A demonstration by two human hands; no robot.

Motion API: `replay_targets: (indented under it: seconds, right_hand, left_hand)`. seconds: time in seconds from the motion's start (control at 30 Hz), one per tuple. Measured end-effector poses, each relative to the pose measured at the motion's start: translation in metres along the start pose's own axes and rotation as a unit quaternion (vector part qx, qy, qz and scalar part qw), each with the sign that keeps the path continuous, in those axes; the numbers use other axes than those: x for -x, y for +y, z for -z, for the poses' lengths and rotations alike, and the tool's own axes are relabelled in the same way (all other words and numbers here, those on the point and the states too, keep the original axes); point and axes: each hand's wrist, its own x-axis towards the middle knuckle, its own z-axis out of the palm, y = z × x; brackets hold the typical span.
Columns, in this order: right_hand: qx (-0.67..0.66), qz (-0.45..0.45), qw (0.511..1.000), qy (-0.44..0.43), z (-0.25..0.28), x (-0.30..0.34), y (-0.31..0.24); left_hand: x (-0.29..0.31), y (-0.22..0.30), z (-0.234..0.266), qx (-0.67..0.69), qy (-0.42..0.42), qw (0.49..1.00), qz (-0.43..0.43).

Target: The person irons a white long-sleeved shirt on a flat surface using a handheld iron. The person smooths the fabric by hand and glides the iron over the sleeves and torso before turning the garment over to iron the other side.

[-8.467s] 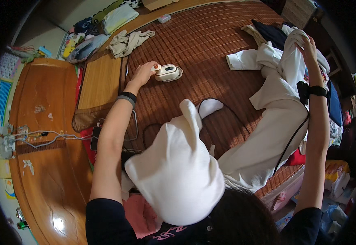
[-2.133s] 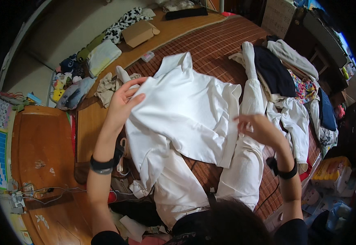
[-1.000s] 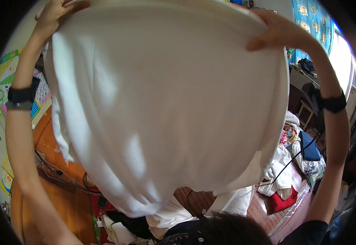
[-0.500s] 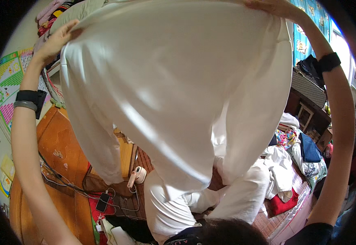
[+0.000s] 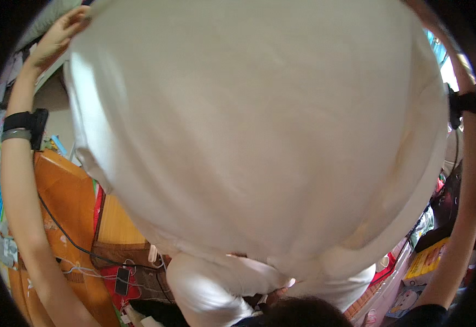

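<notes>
Left hand (image 5: 58, 39) is up near the top left of the view, its curled fingers closed on the edge of a big white garment (image 5: 249, 120). That cloth spreads from the fingertips rightward and downward, filling the middle of the view, its lower part hanging well below the hand. At the far top right, the right hand (image 5: 427, 19) sits beside the garment's other side, largely cut off and blurred; whether its fingers grip, I cannot tell.

Below the cloth's lower edge show the person's bent legs in white trousers (image 5: 210, 283). Left of them, a dark phone (image 5: 122, 280) lies on something red, with pale cables running about it. Beyond are a yellowish wooden board (image 5: 119, 224) and an orange-brown wooden panel (image 5: 69, 185). A yellow package (image 5: 426, 261) shows beside the right forearm.
</notes>
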Motion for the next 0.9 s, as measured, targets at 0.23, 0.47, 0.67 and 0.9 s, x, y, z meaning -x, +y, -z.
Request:
replay_targets:
  seconds: [0.23, 0.47, 0.67, 0.9]
  right_hand:
    - [-0.123, -0.054, 0.975, -0.179, -0.322, -0.052, 0.186]
    - [0.02, -0.059, 0.996, -0.07, -0.574, 0.06, 0.195]
    - [-0.069, 0.053, 0.888, -0.453, -0.522, 0.342, 0.083]
    - [-0.075, -0.028, 0.894, -0.44, -0.475, 0.447, 0.096]
  left_hand:
    - [-0.052, -0.084, -0.314, 0.033, -0.081, 0.986, 0.14]
    - [-0.035, -0.079, -0.587, -0.016, -0.013, 0.994, 0.108]
    - [0.209, 0.018, -0.673, -0.091, -0.455, 0.886, 0.014]
    - [0.307, 0.017, -0.647, -0.066, -0.299, 0.952, 0.02]
